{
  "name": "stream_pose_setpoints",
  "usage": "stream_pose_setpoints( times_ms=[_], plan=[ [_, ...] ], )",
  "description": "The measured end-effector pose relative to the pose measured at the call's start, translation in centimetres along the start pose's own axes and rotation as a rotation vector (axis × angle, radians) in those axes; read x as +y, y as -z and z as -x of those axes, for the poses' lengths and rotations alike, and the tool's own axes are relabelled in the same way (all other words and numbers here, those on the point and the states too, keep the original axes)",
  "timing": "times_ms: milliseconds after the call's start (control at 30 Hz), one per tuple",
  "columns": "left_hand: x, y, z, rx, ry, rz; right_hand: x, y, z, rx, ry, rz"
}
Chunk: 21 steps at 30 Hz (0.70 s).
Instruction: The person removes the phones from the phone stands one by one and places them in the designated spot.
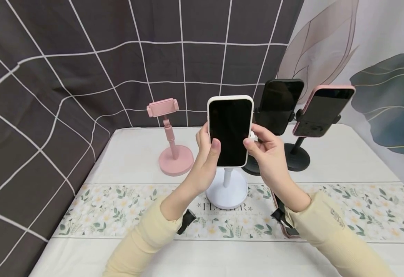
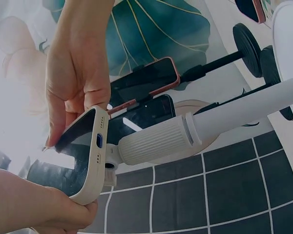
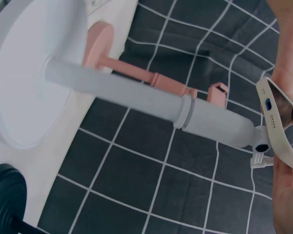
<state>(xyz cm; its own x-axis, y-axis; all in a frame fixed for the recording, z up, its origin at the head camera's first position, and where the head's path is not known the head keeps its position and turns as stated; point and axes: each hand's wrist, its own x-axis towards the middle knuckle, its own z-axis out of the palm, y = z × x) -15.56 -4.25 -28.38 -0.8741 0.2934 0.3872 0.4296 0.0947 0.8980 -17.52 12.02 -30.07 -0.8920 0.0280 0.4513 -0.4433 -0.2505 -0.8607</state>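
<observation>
A phone in a white case (image 1: 231, 127), its screen dark, stands upright at the head of a white phone stand (image 1: 226, 192). My left hand (image 1: 203, 163) grips its left side, thumb on the screen and fingers behind. At the right edge my right hand (image 1: 269, 154) holds the phone between thumb and bent fingers, near a small white part of the holder. The left wrist view shows the phone's bottom edge (image 2: 98, 146) by the stand's ribbed pole (image 2: 156, 141). In the right wrist view, the joint (image 3: 260, 141) sits right behind the phone; most of the holder is hidden.
A pink phone stand (image 1: 175, 159) without a phone stands at the back left. Back right, two black stands hold a black phone (image 1: 281, 105) and a pink-cased phone (image 1: 323, 113). Another phone (image 1: 277, 198) lies partly under my right forearm on the flowered runner (image 1: 118, 207).
</observation>
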Motion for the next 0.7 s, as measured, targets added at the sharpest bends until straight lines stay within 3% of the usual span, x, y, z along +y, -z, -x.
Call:
stream_pose_setpoints(
  times_ms=[300, 700],
  plan=[
    [-1.1, -0.8, 0.2, -0.013, -0.035, 0.018, 0.8, 0.7, 0.6, 0.001, -0.028, 0.011],
    [-2.9, -0.6, -0.3, 0.038, -0.065, 0.022, 1.6, 0.4, 0.2, 0.017, -0.074, 0.044]
  ],
)
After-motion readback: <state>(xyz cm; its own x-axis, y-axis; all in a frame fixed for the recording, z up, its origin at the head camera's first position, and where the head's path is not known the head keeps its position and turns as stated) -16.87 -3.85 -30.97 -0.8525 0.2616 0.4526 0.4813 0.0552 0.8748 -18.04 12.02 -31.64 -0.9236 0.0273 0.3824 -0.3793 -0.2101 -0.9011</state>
